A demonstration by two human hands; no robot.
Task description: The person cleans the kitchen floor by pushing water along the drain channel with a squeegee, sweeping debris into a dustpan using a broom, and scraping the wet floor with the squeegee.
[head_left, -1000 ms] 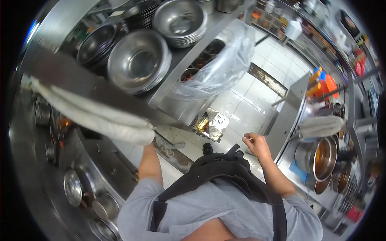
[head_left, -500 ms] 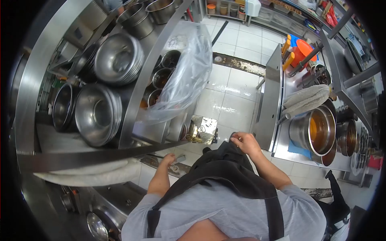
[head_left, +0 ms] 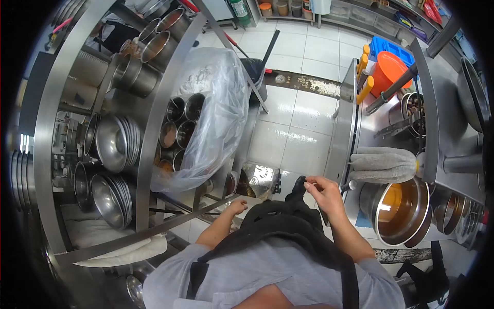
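My right hand (head_left: 323, 193) pinches the top edge of my black apron (head_left: 288, 226) and holds the fabric up in front of my waist. It is close to the steel counter edge (head_left: 343, 149) on the right. My left hand (head_left: 237, 206) hangs lower, loosely curled, with nothing visible in it. It sits beside the left worktop's front rail (head_left: 154, 230), just below a shiny foil-lined container (head_left: 257, 180). My grey shirt fills the bottom of the view.
A clear plastic bag (head_left: 213, 113) drapes over round steel tubs on the left. Stacked steel bowls (head_left: 116, 143) stand behind it. On the right counter lie a folded towel (head_left: 385, 164), a pot of brown liquid (head_left: 404, 208) and an orange tub (head_left: 389, 69). White tiled floor (head_left: 296, 131) runs between the two counters.
The view has swung round toward the aisle. My left arm dropped from the cloth on the left shelf. My right hand closed on the apron and lifted its edge.
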